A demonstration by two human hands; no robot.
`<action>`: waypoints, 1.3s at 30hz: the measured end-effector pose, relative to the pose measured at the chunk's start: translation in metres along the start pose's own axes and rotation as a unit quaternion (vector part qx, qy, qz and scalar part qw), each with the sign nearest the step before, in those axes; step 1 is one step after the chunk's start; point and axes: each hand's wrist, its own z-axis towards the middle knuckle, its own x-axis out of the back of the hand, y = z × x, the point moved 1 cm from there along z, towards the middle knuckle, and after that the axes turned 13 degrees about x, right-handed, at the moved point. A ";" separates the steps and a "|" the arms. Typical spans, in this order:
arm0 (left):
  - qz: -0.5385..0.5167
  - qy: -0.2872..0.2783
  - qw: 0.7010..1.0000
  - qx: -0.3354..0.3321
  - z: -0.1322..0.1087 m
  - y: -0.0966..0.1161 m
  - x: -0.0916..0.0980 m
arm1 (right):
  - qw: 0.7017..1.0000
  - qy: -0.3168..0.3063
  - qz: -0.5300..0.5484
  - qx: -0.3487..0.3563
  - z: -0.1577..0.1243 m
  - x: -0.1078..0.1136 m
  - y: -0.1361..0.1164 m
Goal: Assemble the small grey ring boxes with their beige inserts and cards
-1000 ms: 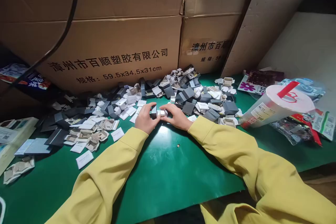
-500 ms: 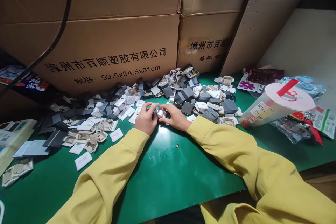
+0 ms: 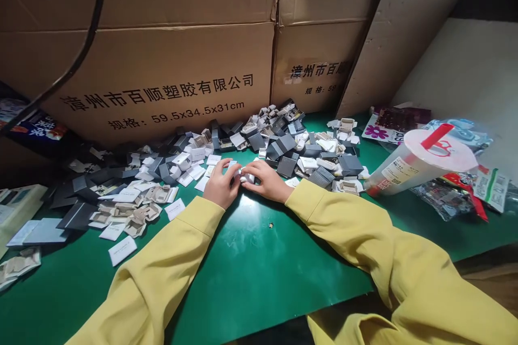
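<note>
Side by side at the middle of the green table, my left hand (image 3: pixel 220 185) and my right hand (image 3: pixel 267 181) have their fingers curled in toward each other. Between the fingertips is a small white folded-card box (image 3: pixel 248 177), largely covered, with both hands on it. A pale bluish edge (image 3: pixel 232 164) shows behind my left fingers; I cannot tell what it belongs to. Just beyond the hands lies a heap of small dark grey boxes (image 3: pixel 287 166) and white card pieces (image 3: pixel 213 159). Printed white cards (image 3: pixel 175 208) lie to the left of my left hand.
Large cardboard cartons (image 3: pixel 170 75) stand along the back. A tilted drink cup (image 3: pixel 388 175) with a red straw is at right, beside snack packets (image 3: pixel 491 187). Opened grey-brown card trays (image 3: pixel 141 215) lie at left. A black cable (image 3: pixel 83 59) hangs at upper left.
My hands stay together around the small white box, with the fingers slightly shifted. The left fingers bend closer toward the right. The whole view has moved a little.
</note>
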 end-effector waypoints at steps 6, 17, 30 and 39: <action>-0.076 -0.091 0.992 -0.053 0.003 -0.003 0.008 | 0.999 -0.021 -0.021 0.013 0.001 0.000 -0.003; -0.103 -0.139 0.980 -0.097 0.003 -0.006 0.006 | 0.996 -0.047 -0.057 0.055 0.002 0.001 -0.002; -0.090 -0.160 0.980 -0.079 0.002 -0.005 0.004 | 0.987 -0.059 -0.138 0.054 0.003 0.001 -0.005; -0.092 -0.155 0.981 -0.070 0.000 -0.009 0.002 | 0.978 -0.036 -0.169 0.120 -0.003 0.007 -0.002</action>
